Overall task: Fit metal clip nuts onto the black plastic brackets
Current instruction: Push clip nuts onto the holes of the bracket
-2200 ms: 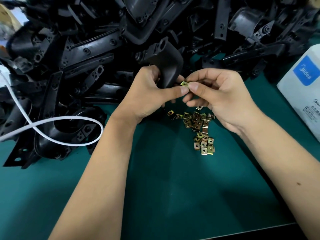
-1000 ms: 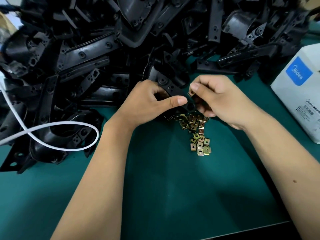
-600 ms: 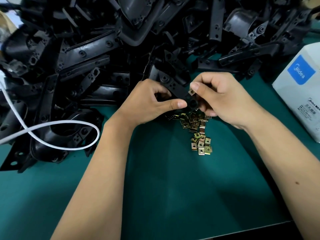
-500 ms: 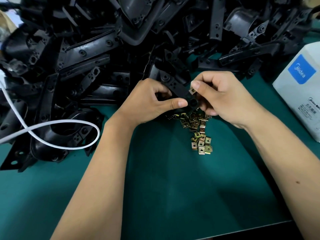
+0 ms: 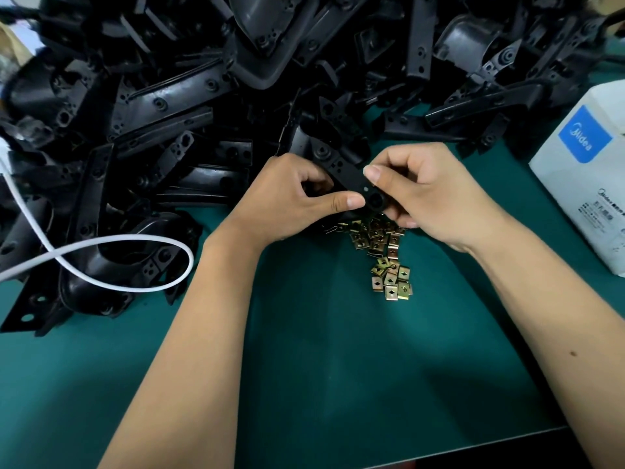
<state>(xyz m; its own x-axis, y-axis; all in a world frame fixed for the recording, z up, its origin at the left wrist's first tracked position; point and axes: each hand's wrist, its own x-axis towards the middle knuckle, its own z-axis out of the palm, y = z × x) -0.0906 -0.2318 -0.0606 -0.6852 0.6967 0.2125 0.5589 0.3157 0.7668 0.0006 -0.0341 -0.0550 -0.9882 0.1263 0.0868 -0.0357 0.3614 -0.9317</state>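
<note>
My left hand [image 5: 291,198] grips a black plastic bracket [image 5: 341,167] from the left, thumb stretched along its near edge. My right hand [image 5: 429,194] holds the bracket's right end, thumb pressed on its top edge beside a round hole [image 5: 375,200]. The clip nut seen earlier at that thumb is hidden or pushed on; I cannot tell which. A small heap of brass-coloured metal clip nuts [image 5: 382,252] lies on the green mat just below both hands.
A big pile of black plastic brackets [image 5: 209,96] fills the far half of the green mat [image 5: 338,367]. A white cable [image 5: 111,262] loops over the pile at left. A white Midea box [image 5: 588,177] stands at the right edge.
The bracket was tilted down flat between both hands above the nut heap. The clip nut visible at my right thumb half a second ago no longer shows; the thumb now presses the bracket's edge.
</note>
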